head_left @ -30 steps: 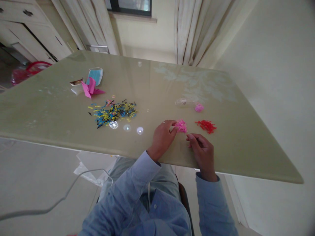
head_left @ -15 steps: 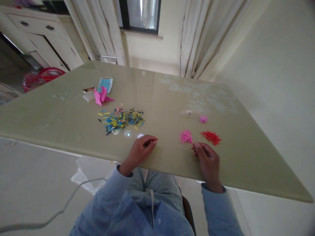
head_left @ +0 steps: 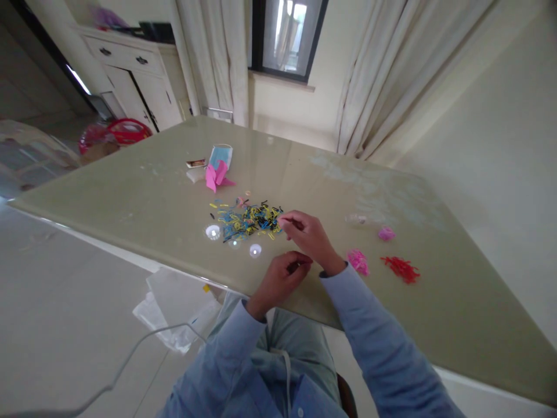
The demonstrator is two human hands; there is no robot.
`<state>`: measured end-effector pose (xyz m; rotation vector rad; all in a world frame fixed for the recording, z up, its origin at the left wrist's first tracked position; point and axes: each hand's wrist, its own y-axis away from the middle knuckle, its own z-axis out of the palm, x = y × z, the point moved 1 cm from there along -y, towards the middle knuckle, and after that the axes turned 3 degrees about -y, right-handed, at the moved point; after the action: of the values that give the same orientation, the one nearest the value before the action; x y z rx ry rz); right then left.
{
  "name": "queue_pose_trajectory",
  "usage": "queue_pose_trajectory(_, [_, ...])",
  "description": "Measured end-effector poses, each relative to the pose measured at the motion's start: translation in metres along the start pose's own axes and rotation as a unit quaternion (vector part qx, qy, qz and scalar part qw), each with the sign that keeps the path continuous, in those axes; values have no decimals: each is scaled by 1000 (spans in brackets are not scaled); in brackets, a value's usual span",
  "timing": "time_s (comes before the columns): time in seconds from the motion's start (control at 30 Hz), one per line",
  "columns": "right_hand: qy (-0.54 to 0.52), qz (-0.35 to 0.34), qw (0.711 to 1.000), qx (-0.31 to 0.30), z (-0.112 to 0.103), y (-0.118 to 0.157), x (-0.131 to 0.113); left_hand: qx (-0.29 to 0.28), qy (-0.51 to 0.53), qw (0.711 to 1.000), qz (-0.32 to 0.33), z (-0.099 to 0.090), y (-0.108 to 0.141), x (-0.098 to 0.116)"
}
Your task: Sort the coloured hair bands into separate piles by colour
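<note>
one mixed band pile (head_left: pixel 248 222) on table (head_left: pixel 174 200); right hand (head_left: pixel 310 233), fingers narrow, at its 3 o'clock edge; left hand (head_left: pixel 281 277), fingers narrow, at 5 o'clock; cannot tell whether either holds anything. risk: right sleeve (head_left: pixel 369 331), just beside pink pile (head_left: pixel 357 262), could scatter it if swung low.

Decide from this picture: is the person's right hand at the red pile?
No, the right hand is at the edge of the multicoloured pile, and the red pile lies well apart from it.
</note>
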<state>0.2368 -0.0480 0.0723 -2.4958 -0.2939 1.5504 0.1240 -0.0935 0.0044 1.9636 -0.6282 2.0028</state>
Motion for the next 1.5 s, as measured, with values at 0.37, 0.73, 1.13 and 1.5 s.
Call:
queue_pose_trajectory(0.37, [390,-61,904,-163,65,-117,12,116,262,956,-61,-7,-4,9])
queue_pose_trajectory(0.73, [474,-56,847,-235,73,-131,14,114,297,945,-75,-9,-4,9])
queue_pose_trajectory(1.13, [503,-107,819,-254,73,-131,14,123,277,949,-82,-10,-5,8])
queue_pose_trajectory(1.5, [487,-120,840,-208,32,-110,-3,122,238,960,-81,-11,-3,12])
